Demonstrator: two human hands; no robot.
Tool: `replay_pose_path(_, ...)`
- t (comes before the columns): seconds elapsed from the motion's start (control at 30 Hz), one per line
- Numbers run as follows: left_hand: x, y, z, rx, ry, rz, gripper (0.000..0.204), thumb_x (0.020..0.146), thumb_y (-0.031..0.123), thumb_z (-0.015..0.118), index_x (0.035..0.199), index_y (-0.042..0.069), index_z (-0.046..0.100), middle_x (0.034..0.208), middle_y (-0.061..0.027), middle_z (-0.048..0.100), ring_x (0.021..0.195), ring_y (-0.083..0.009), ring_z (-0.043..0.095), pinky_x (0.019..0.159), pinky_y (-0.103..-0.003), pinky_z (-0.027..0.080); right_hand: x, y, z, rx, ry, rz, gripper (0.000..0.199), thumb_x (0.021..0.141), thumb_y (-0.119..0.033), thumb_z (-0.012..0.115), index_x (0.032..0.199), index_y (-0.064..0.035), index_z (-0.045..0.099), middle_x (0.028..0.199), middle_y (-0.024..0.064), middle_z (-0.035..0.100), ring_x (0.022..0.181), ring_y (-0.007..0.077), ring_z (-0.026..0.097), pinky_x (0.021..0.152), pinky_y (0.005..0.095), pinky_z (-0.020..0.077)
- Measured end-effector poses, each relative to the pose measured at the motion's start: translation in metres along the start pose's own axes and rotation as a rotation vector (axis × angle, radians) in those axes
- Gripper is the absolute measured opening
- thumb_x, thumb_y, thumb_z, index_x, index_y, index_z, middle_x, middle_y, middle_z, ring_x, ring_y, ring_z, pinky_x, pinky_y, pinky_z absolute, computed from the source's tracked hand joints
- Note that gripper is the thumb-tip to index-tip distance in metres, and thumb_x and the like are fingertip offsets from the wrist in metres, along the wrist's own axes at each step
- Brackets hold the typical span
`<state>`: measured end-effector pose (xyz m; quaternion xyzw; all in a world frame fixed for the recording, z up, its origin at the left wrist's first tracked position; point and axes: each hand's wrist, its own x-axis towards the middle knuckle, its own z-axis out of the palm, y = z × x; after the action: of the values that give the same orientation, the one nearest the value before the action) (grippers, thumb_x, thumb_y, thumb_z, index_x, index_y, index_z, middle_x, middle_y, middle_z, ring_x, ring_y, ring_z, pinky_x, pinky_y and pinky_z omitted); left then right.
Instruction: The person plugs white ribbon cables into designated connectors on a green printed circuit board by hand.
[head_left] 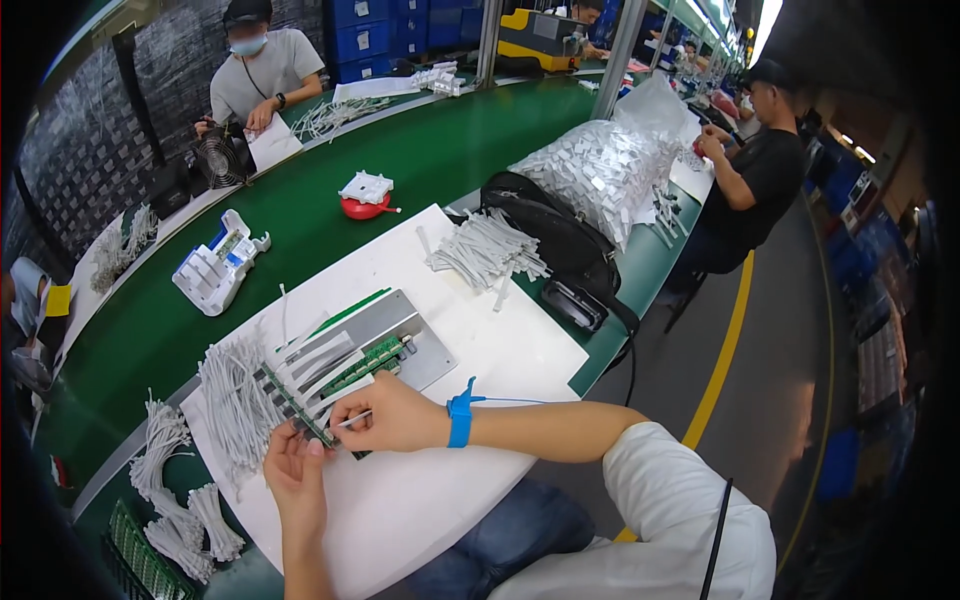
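My left hand grips the near end of a narrow green circuit board between thumb and fingers. Close beside it, my right hand pinches a thin white strip, its tip at the board's near end. Several flat white strips stretch from this board toward a grey metal plate, where a second green board lies. A blue wrist strap circles my right wrist. Left of the boards spreads a heap of white cables. My fingers partly cover the near board's end.
Beneath the work lies a white sheet bearing a pile of white strips. Beyond are a black bag and a clear sack. A white plastic housing sits on the green conveyor. Co-workers sit across and to the right.
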<state>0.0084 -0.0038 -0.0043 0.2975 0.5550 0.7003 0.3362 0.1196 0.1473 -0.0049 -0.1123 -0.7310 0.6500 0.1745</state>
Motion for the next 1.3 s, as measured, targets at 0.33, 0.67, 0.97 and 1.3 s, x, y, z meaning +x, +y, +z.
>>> replay_pose_path(0.33,-0.003,-0.007,-0.010,-0.019,0.033,-0.043,0.023,0.091,0.008,0.061,0.110,-0.002,0.052,0.100,-0.0076,0.061,0.083,-0.0114,0.060,0.074,-0.024,0.049,-0.002,0.001,0.010,-0.332,0.118,-0.268,0.009,0.073,-0.015,0.069,0.075,-0.0063,0.066,0.057,0.0091,0.062,0.051,0.0206,0.062,0.052,0.0304,0.0501)
replay_pose_path(0.67,0.004,-0.009,-0.015,-0.139,-0.051,-0.083,0.027,0.093,0.008,0.059,0.115,-0.005,0.052,0.108,-0.0099,0.063,0.094,-0.0129,0.060,0.082,-0.028,0.051,0.003,-0.009,0.002,0.055,0.030,0.104,0.013,0.076,-0.005,0.070,0.085,0.0040,0.070,0.076,0.0035,0.068,0.067,0.0050,0.060,0.061,0.0200,0.0517)
replay_pose_path(0.97,0.004,-0.009,-0.017,-0.123,-0.044,-0.120,0.024,0.093,0.009,0.060,0.111,-0.005,0.054,0.102,-0.0086,0.065,0.085,-0.0116,0.061,0.078,-0.025,0.051,0.003,-0.010,0.004,0.001,0.024,0.113,0.009,0.074,-0.002,0.069,0.082,0.0039,0.069,0.077,0.0032,0.067,0.069,0.0055,0.060,0.061,0.0198,0.0523)
replay_pose_path(1.3,0.001,-0.010,-0.015,-0.097,-0.024,-0.152,0.020,0.092,0.007,0.060,0.108,-0.005,0.056,0.098,-0.0087,0.065,0.082,-0.0111,0.061,0.076,-0.025,0.052,0.001,-0.021,0.002,0.096,-0.030,0.249,0.013,0.078,-0.003,0.068,0.090,0.0027,0.066,0.081,0.0027,0.066,0.063,0.0078,0.061,0.055,0.0212,0.0518)
